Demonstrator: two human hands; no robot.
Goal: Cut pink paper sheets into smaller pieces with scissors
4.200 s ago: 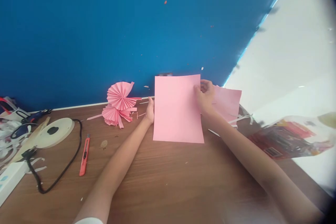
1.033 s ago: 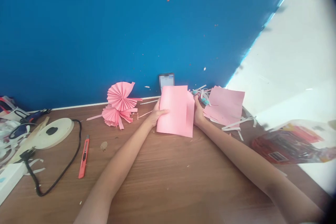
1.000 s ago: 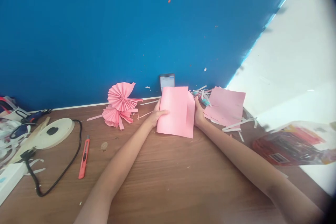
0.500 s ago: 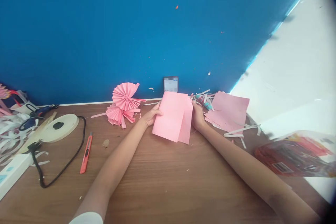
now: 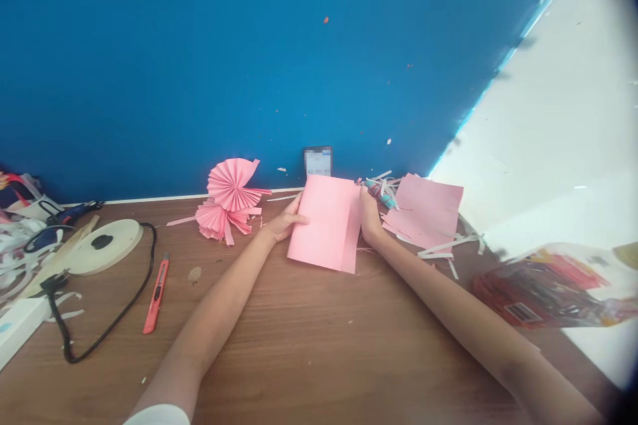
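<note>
A folded sheet of pink paper (image 5: 321, 222) is held up over the middle of the table, its front flap overlapping a second layer behind. My left hand (image 5: 286, 219) pinches the left edge, thumb in front and fingers behind. At the right edge, my right hand (image 5: 369, 216) is closed against the paper, its fingertips partly hidden. Left of the paper lie two pleated pink paper fans (image 5: 234, 184), one above the other. More pink sheets (image 5: 428, 209) lie in a loose stack to the right of my right hand.
A red utility knife (image 5: 157, 293) lies at left, near a black cable (image 5: 117, 325) and a round cream disc (image 5: 107, 249). White paper strips (image 5: 20, 246) pile up at far left. A phone (image 5: 318, 161) leans on the blue wall. A plastic package (image 5: 538, 292) is at right.
The back layer of the pink paper has moved left, so less of it shows beyond the front flap. My right hand has shifted inward with it. The whole view has shifted slightly.
</note>
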